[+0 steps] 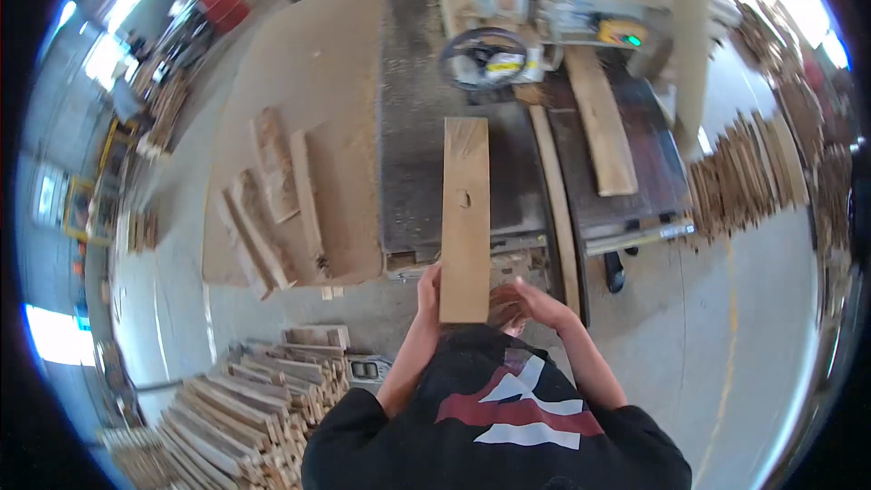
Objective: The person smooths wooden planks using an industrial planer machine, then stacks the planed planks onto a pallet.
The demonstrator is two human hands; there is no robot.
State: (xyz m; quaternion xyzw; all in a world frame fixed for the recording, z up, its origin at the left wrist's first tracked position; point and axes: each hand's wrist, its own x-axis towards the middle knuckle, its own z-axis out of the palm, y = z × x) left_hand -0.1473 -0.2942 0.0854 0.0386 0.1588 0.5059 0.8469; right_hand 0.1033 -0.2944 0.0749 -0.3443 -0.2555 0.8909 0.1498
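Observation:
A long, pale wooden board (465, 218) points away from me, its near end close to my chest and its far part over the dark machine table (413, 172). My left hand (429, 292) grips the board's left edge near that end, its fingers partly hidden by the wood. On the other side, my right hand (540, 304) is close by the right edge, thumb raised and apart from the fingers, which reach toward the board and are partly in shadow.
Ahead stands a machine with a black handwheel (484, 59). Another board (599, 122) lies on its right-hand table, beside a long narrow strip (555, 209). Several rough pieces (272, 163) lie on the brown surface at left. Stacked wood (245, 413) stands lower left, more (748, 172) at right.

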